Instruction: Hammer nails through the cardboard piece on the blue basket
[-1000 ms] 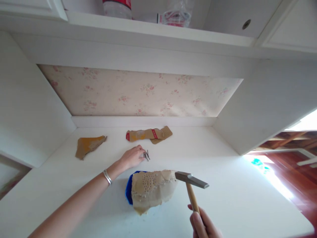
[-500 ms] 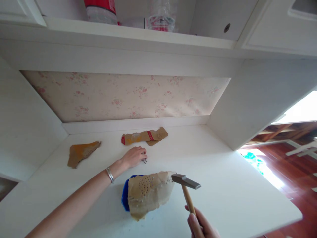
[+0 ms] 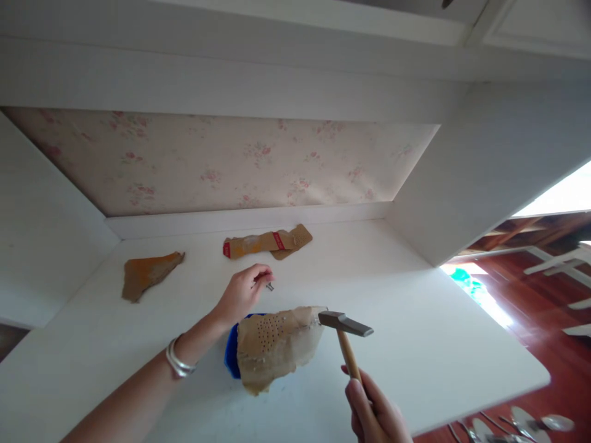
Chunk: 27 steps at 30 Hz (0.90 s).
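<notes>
My left hand (image 3: 242, 290) hovers over the white desk (image 3: 415, 357), fingers pinched on a small nail (image 3: 269, 285). A silver bangle sits on that wrist. Just below the hand lies a torn brown cardboard piece (image 3: 277, 347) dotted with many small holes, draped over a blue object (image 3: 231, 355). My right hand (image 3: 373, 412) grips the wooden handle of a hammer (image 3: 346, 335). Its metal head hangs at the cardboard's right edge.
Two more cardboard scraps lie further back: an orange-stained one (image 3: 145, 275) at the left and a long one with a red band (image 3: 268, 241) near the floral back panel (image 3: 221, 163). White side walls flank the desk. Red wooden floor (image 3: 545, 307) shows at the right.
My left hand has lifted off the desk and drawn back toward me with a nail pinched in its fingers. The hammer has stayed beside the cardboard. The view has tilted down.
</notes>
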Each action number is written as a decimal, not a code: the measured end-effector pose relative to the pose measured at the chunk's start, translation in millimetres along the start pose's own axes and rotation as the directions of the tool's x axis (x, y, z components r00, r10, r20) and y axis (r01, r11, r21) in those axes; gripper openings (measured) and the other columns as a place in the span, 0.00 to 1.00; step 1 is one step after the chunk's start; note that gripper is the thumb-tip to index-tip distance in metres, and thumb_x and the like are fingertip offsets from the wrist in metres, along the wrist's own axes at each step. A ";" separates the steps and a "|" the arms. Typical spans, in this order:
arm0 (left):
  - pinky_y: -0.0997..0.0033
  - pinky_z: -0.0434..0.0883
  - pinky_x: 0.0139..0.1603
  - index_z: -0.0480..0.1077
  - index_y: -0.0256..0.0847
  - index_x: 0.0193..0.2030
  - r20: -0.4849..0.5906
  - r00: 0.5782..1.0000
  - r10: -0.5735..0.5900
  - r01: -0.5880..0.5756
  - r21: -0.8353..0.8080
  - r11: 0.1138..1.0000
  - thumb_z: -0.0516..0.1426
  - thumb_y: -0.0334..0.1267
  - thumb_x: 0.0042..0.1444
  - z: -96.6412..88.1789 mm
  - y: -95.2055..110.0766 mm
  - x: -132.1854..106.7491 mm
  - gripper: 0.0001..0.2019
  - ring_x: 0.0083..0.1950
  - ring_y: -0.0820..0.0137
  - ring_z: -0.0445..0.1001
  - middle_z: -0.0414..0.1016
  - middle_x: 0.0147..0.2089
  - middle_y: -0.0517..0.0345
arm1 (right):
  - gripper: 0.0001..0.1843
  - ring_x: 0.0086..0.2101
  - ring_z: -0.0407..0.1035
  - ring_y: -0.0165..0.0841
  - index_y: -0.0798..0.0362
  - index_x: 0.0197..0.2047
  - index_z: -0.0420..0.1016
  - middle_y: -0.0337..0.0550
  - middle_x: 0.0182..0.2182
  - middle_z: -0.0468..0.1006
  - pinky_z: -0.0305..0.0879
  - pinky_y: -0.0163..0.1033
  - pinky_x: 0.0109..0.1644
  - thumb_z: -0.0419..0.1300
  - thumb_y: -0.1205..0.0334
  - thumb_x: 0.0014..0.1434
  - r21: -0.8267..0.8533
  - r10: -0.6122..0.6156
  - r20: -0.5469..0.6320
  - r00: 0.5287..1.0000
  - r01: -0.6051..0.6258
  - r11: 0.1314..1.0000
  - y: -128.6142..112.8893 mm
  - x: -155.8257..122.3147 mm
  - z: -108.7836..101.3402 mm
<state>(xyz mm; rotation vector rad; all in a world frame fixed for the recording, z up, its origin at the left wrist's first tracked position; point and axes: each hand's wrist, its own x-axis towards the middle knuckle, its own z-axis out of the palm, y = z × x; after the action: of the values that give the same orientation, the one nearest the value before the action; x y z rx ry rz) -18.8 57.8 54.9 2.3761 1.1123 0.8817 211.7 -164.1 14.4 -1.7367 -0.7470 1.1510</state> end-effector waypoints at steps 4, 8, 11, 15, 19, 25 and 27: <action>0.73 0.75 0.41 0.68 0.43 0.41 0.030 0.955 -0.295 0.278 -0.439 0.854 0.52 0.44 0.67 0.6 49.6 -33.7 0.09 0.38 0.71 0.79 0.80 0.39 0.58 | 0.39 0.16 0.46 0.25 0.56 0.49 0.73 0.26 0.16 0.50 0.40 0.29 0.16 0.56 0.28 0.52 0.037 0.021 0.049 0.999 -0.023 0.999 -7.1 -0.3 7.2; 0.73 0.75 0.44 0.67 0.44 0.41 0.073 0.928 -0.365 0.355 -0.466 0.811 0.53 0.45 0.66 12.7 66.3 -51.8 0.08 0.41 0.70 0.80 0.81 0.41 0.58 | 0.38 0.18 0.44 0.24 0.57 0.49 0.71 0.27 0.17 0.50 0.36 0.29 0.18 0.54 0.28 0.54 0.030 0.023 0.091 0.996 -0.025 0.999 -12.9 -1.5 10.3; 0.74 0.74 0.44 0.67 0.46 0.41 0.081 0.925 -0.372 0.374 -0.377 0.848 0.53 0.46 0.66 18.7 65.5 -56.2 0.08 0.42 0.69 0.80 0.82 0.41 0.60 | 0.38 0.18 0.45 0.25 0.56 0.49 0.71 0.27 0.17 0.51 0.36 0.30 0.19 0.53 0.28 0.55 -0.008 0.022 0.106 0.994 -0.021 1.000 -14.5 -2.6 9.7; 0.74 0.74 0.42 0.68 0.46 0.41 0.068 0.941 -0.332 0.337 -0.270 0.902 0.52 0.45 0.67 19.5 64.0 -57.1 0.08 0.40 0.69 0.80 0.82 0.40 0.60 | 0.38 0.19 0.45 0.26 0.56 0.50 0.71 0.27 0.17 0.51 0.37 0.31 0.19 0.52 0.29 0.57 -0.031 0.006 0.125 0.992 -0.002 1.000 -14.3 -2.8 8.8; 0.73 0.74 0.42 0.68 0.46 0.42 0.061 0.954 -0.293 0.299 -0.205 0.932 0.51 0.46 0.68 20.0 63.5 -58.1 0.09 0.40 0.68 0.81 0.82 0.40 0.59 | 0.38 0.19 0.46 0.26 0.58 0.50 0.71 0.28 0.17 0.51 0.38 0.31 0.20 0.51 0.30 0.58 -0.034 -0.005 0.134 0.991 0.010 0.999 -14.9 -2.6 9.1; 0.74 0.73 0.41 0.68 0.47 0.42 0.064 0.959 -0.274 0.281 -0.164 0.945 0.50 0.47 0.68 20.8 65.0 -57.0 0.10 0.38 0.69 0.81 0.82 0.39 0.60 | 0.36 0.18 0.47 0.25 0.57 0.48 0.73 0.27 0.17 0.51 0.37 0.31 0.18 0.51 0.30 0.58 -0.044 -0.048 0.121 0.991 0.053 0.998 -16.8 -2.7 9.9; 0.74 0.73 0.41 0.67 0.47 0.42 0.063 0.961 -0.270 0.277 -0.160 0.947 0.50 0.47 0.68 20.6 65.7 -56.4 0.10 0.38 0.69 0.81 0.82 0.39 0.61 | 0.36 0.18 0.47 0.25 0.57 0.48 0.73 0.27 0.17 0.51 0.38 0.30 0.18 0.51 0.31 0.58 -0.042 -0.061 0.127 0.990 0.067 0.997 -16.2 -2.0 10.1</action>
<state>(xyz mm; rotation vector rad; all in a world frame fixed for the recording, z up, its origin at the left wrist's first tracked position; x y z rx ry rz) 3.4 -28.4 55.1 2.0333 1.2615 0.7918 201.6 -155.5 28.2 -1.6780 -0.9056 1.2157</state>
